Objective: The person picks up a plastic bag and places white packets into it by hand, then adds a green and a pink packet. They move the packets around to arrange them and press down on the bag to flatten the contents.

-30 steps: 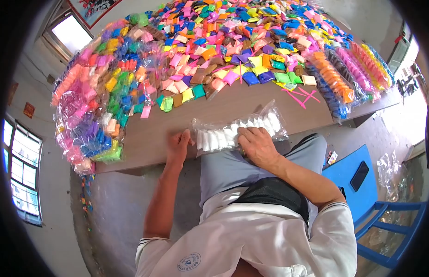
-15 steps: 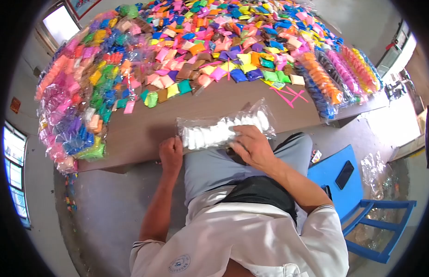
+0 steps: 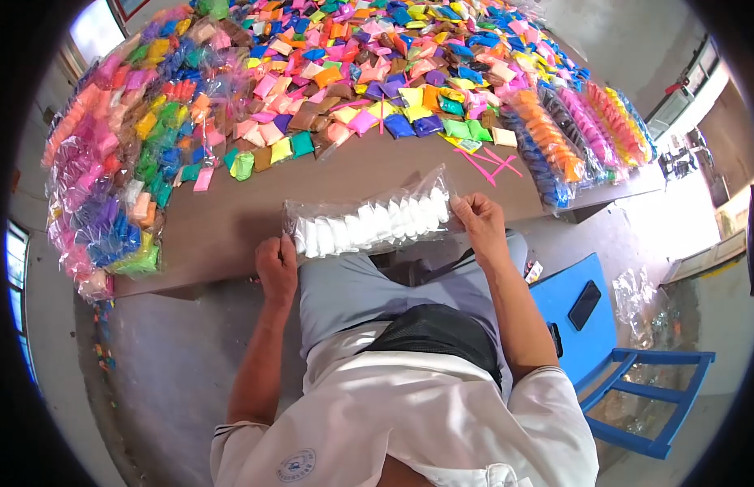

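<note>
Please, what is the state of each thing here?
Long clear plastic bag of white packets: full, lying on the brown table edge, held at both ends.
Left hand: closed on the bag's end.
Right hand: pinching the other end.
Small coloured packets: loose, heaped on the table.
Black phone: flat on the blue chair.

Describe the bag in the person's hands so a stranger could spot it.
Start at the long brown table heaped with coloured packets. On its bare near edge lies a clear bag of white packets, gripped at its ends by the left hand and right hand. Only it is all white; the other bags hold colours.
</note>
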`<control>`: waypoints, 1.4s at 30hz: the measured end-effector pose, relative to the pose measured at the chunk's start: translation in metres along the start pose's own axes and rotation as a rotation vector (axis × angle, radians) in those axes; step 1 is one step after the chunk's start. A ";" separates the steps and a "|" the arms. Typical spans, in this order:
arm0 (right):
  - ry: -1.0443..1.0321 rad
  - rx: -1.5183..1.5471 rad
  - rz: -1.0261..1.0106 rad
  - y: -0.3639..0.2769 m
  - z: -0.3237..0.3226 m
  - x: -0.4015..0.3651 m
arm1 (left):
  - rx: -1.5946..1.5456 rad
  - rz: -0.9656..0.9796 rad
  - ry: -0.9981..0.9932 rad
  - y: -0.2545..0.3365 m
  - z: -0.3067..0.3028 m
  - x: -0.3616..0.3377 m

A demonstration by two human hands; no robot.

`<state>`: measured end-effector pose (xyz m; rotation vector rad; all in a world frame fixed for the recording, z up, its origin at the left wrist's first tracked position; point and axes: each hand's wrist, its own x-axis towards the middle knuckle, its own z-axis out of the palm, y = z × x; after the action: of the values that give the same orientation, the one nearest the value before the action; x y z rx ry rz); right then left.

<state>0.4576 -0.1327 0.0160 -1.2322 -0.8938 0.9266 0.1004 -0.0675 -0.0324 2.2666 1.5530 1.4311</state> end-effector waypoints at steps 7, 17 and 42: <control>0.032 -0.120 -0.050 0.023 -0.013 0.000 | 0.048 -0.044 -0.074 0.003 -0.003 -0.002; 0.280 -0.654 -0.515 0.044 -0.002 -0.004 | 0.019 -0.013 -0.053 0.012 0.005 -0.003; -0.250 -1.179 -0.800 -0.060 0.065 -0.024 | 0.057 -0.016 -0.010 0.014 0.003 -0.006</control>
<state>0.3939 -0.1373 0.0823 -1.4793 -2.0847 -0.2027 0.1123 -0.0776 -0.0313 2.2825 1.6265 1.3873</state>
